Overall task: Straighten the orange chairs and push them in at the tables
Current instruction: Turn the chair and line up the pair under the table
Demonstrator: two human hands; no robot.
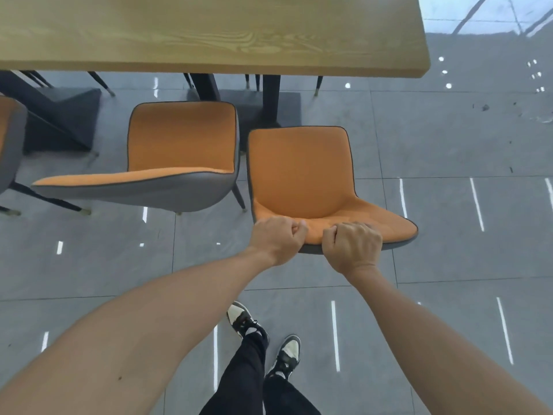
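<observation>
An orange chair (302,172) with a grey shell stands in front of me, its seat facing the wooden table (209,34). My left hand (276,239) and my right hand (353,245) both grip the top edge of its backrest, fingers curled over the rim. The seat's front edge lies a little short of the table's near edge. To its left stands a second orange chair (179,139), turned slightly and also out from the table. Part of a third orange chair (9,139) shows at the far left edge.
The table rests on dark legs and flat bases (269,106). Thin chair legs from the far side show under the tabletop. Glossy grey floor tiles (449,220) spread to the right. My feet in black-and-white shoes (287,354) stand behind the chair.
</observation>
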